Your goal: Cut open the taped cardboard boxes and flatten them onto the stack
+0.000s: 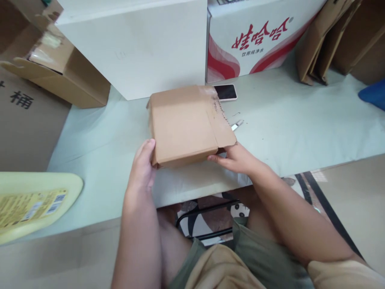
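Observation:
A brown cardboard box (183, 124) is held between my two hands above the pale green table cover. Its right flap sticks out, with a torn, ragged edge and clear tape at the far corner. My left hand (143, 162) grips the near left corner, thumb along the side. At the near right corner, my right hand (233, 157) is closed on the box, its fingers partly hidden beneath the flap. Behind the flap lies a phone (227, 92) with a dark screen, partly covered by the box. A small light-coloured tool (237, 125), possibly a cutter, pokes out beside the flap.
A large white box (135, 52) and a white-and-red printed carton (255, 44) stand at the back. Cardboard boxes (87, 80) are at the left, folded cardboard (319, 44) at the right. A yellow-green labelled container (69, 182) sits front left, a blue object (374, 94) far right.

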The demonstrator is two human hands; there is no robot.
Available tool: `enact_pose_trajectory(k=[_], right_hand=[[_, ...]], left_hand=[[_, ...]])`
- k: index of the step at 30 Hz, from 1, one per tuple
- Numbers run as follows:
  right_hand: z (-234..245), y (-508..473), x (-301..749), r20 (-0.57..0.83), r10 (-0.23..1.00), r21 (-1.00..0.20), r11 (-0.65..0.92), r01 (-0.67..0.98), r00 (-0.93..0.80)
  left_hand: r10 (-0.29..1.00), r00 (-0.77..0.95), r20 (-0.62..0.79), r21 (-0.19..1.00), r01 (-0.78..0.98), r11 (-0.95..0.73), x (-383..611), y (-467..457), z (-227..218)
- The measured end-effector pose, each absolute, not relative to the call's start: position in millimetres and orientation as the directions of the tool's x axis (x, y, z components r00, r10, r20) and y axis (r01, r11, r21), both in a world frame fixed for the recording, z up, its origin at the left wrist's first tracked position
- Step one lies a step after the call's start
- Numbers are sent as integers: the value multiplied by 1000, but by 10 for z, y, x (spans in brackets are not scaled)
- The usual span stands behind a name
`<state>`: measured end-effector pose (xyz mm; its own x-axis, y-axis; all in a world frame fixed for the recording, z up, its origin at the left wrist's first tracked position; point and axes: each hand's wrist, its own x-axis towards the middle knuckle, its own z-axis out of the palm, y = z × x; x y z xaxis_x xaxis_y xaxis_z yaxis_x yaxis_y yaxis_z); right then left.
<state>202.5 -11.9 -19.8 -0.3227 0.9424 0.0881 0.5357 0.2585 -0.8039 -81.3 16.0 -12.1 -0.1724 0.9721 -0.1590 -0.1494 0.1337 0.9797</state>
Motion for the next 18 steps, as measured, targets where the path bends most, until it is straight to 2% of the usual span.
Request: enact_pose_trajectory(k=[5,11,15,18], right_hand=[[-292,-79,2048,137,958,-856,242,457,-250],[-291,-62,2022,126,988,-870,155,468,-94],[-213,-80,2001,187,978,-871,122,476,93],[-157,-99,1977,203,970,-927,146,344,134]], left_hand=[[953,-188,-238,939,-297,175,-734,138,159],[958,-237,-161,901,-432,45,-698,126,257],[925,-352,-144,944,-329,22,-741,172,150],[870,-475,-134,969,-245,15,-815,207,100]])
